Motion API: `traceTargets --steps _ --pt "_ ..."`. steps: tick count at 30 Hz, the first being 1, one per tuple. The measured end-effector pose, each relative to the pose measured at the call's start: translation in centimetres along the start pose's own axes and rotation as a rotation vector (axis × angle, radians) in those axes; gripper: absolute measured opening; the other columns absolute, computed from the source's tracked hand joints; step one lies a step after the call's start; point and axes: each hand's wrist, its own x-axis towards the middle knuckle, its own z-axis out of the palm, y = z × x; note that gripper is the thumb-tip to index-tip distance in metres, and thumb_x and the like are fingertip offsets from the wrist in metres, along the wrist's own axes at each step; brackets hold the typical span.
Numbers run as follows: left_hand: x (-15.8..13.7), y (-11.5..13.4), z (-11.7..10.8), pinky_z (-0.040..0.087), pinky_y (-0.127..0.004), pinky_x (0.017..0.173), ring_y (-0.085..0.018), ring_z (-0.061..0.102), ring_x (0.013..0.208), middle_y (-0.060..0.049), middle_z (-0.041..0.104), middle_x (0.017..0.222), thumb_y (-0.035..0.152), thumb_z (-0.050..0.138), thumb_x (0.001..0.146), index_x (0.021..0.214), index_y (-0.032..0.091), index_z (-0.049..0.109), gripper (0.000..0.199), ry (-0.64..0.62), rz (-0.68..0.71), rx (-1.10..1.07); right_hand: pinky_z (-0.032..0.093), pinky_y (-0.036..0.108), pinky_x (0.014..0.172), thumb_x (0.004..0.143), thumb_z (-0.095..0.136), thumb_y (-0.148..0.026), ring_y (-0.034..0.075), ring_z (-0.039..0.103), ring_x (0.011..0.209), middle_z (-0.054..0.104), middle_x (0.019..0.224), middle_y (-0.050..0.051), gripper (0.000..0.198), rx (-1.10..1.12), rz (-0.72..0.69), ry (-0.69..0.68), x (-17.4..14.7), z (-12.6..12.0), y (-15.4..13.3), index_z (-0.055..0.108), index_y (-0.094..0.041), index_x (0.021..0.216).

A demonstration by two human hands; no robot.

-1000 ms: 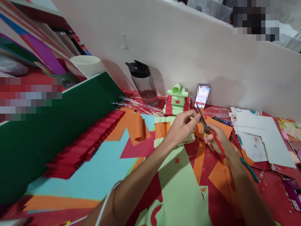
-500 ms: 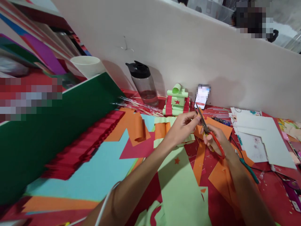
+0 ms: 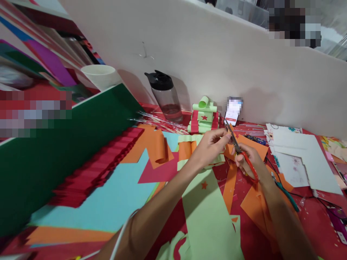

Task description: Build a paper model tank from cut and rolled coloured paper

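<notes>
My right hand (image 3: pixel 248 159) is closed round the handles of red-handled scissors (image 3: pixel 248 163), whose blades point up and to the left. Close to the blades, the fingers of my left hand (image 3: pixel 214 143) pinch a small piece of orange paper (image 3: pixel 230 128), mostly covered by fingers and blades. Under my left wrist sits a light green paper piece with an orange band (image 3: pixel 184 150). A small orange paper star (image 3: pixel 204 185) lies on a long light green sheet (image 3: pixel 206 216). Beyond my hands stands a model of rolled green paper (image 3: pixel 204 115) with red bands and a red star.
A dark bottle (image 3: pixel 166 95) and a phone (image 3: pixel 233 110) lean near the white partition (image 3: pixel 189 54). At left, a green board (image 3: pixel 67 144) stands beside pleated red paper (image 3: pixel 100 166). Orange sheets (image 3: pixel 255 144), teal-handled pliers (image 3: pixel 287 195) and white cards (image 3: pixel 306 159) lie at right.
Both hands stay almost in place. The scissor blades appear slightly closer together, and the view has barely shifted.
</notes>
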Motion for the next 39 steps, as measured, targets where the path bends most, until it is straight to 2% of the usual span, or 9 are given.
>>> traceTargets --steps 11,16,24,39 --pt "-0.1 0.2 0.0 0.043 -0.023 0.056 -0.011 0.047 0.055 0.003 0.049 0.058 0.04 0.055 0.093 0.066 0.02 0.052 0.033 0.071 0.01 0.001 0.037 0.022 0.045 0.086 0.064 -0.078 0.01 0.045 0.047 0.056 0.065 -0.002 0.058 -0.032 0.031 0.006 0.1 -0.2 -0.4 0.058 -0.02 0.093" --pt "0.0 0.1 -0.1 0.041 -0.023 0.055 -0.011 0.045 0.055 0.003 0.049 0.058 0.038 0.054 0.091 0.065 0.02 0.051 0.032 0.075 0.019 0.002 0.037 0.023 0.046 0.084 0.061 -0.083 0.01 0.044 0.049 0.056 0.067 -0.002 0.064 -0.046 0.015 -0.018 0.0 -0.4 -0.2 0.058 -0.02 0.095" --pt "0.2 -0.1 -1.2 0.031 -0.024 0.052 -0.011 0.042 0.054 0.004 0.05 0.057 0.039 0.061 0.086 0.063 0.019 0.054 0.031 -0.04 -0.025 0.049 0.038 0.024 0.05 0.076 0.053 -0.095 0.011 0.044 0.053 0.055 0.071 -0.001 0.078 -0.067 0.036 -0.097 -0.3 -1.2 -0.4 0.059 -0.02 0.098" --pt "0.3 0.2 -1.8 0.035 -0.024 0.053 -0.012 0.046 0.057 0.002 0.052 0.059 0.04 0.056 0.086 0.064 0.019 0.056 0.03 -0.106 -0.008 0.11 0.039 0.025 0.052 0.075 0.054 -0.095 0.013 0.045 0.058 0.054 0.073 0.0 0.079 -0.074 0.076 -0.121 -0.4 -1.5 -0.8 0.061 -0.02 0.098"
